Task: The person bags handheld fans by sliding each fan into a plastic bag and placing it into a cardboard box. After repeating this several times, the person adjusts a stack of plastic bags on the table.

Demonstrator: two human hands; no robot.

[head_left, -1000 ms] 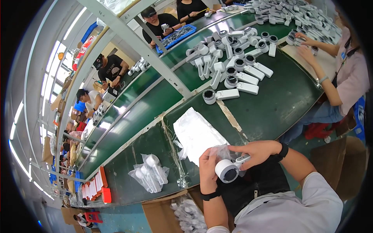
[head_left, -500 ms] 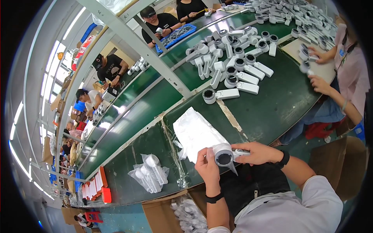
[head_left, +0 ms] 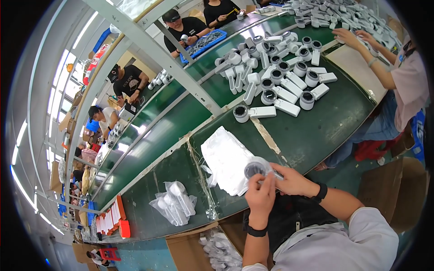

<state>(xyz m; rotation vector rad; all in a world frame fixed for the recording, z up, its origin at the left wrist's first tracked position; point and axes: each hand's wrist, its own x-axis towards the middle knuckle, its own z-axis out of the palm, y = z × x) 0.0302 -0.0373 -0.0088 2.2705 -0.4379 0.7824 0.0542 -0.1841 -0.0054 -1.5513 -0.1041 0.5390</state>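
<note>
My right hand [head_left: 291,179] is closed around the handle end of a white handheld fan [head_left: 254,164] with a round, grey-faced head. My left hand [head_left: 261,198] has its fingers bunched against the lower edge of that head; whether they pinch anything besides the fan is hidden. Under and beyond the fan lies a stack of white plastic bags [head_left: 222,156] on the green table. Left of the stack, bagged fans [head_left: 175,203] rest in clear plastic.
Several white fans [head_left: 285,86] are heaped beyond the bags, with a larger pile [head_left: 334,13] farther back. A co-worker's hands [head_left: 357,39] reach there above a pale board [head_left: 355,67]. A metal frame post [head_left: 167,58] rises ahead. Below the edge stands a carton [head_left: 192,248] of bagged fans.
The fan in my hands has turned and moved slightly up-left; my left hand has shifted right and down. Two more fans lie at the heap's right side, and the co-worker's hands have moved farther back.
</note>
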